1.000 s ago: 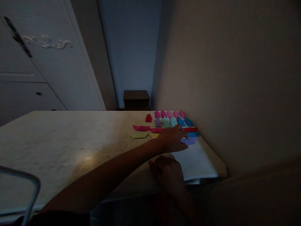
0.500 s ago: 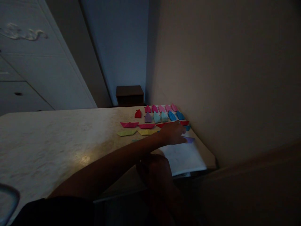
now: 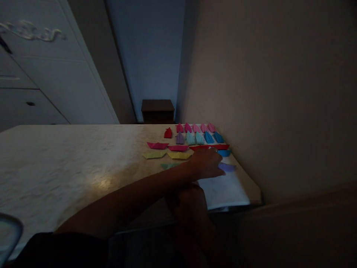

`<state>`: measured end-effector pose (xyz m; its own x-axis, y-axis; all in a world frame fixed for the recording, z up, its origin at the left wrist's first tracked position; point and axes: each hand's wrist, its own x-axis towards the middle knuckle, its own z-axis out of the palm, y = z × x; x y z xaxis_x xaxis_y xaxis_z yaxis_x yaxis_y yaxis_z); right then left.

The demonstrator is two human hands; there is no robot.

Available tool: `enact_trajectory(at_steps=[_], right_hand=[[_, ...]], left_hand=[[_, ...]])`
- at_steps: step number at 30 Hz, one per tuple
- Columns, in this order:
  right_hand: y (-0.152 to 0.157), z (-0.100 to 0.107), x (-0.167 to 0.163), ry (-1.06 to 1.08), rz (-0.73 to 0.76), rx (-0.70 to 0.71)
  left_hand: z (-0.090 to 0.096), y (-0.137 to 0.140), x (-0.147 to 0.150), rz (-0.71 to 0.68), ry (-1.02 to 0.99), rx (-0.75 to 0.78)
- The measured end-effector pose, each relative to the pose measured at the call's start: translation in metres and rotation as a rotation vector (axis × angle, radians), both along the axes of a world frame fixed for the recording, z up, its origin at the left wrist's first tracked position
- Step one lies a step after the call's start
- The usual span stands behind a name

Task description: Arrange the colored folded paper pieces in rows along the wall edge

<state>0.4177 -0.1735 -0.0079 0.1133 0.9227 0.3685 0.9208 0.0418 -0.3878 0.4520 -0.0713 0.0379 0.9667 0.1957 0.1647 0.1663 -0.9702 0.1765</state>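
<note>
My left hand [image 3: 208, 163] reaches across from the left, over the far right part of the table. Its thumb and fingers are apart around the left end of a purple folded paper boat [image 3: 229, 167]; whether they touch it I cannot tell. Just beyond the fingers lie a blue paper boat [image 3: 224, 153] and a red one [image 3: 223, 147]. A pale green paper boat [image 3: 169, 165] is partly covered by my left forearm. Below that forearm, near the table edge, my right hand [image 3: 188, 203] is closed in deep shadow; anything inside it is hidden.
A white sheet [image 3: 225, 191] lies at the table's [image 3: 55, 167] near right corner. Several folded paper pieces stand in rows behind, with a red one [image 3: 167, 133] at their left. The wall [image 3: 264, 93] rises close on the right. A curved metal bar [image 3: 16, 230] shows at lower left.
The view has shifted, so the table sits slightly farther right. My left thumb has moved away from the fingers, and more of the purple boat shows. My right hand stays closed beneath the forearm.
</note>
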Motion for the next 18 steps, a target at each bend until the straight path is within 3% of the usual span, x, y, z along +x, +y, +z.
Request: enact_trajectory(at_steps=[5, 18], right_hand=[[-0.001, -0.001, 0.000, -0.003, -0.015, 0.002], [0.000, -0.001, 0.000, -0.009, -0.025, 0.005]], left_hand=[[0.000, -0.005, 0.014, 0.047, 0.031, -0.061], [-0.009, -0.004, 0.025, 0.087, 0.028, -0.021]])
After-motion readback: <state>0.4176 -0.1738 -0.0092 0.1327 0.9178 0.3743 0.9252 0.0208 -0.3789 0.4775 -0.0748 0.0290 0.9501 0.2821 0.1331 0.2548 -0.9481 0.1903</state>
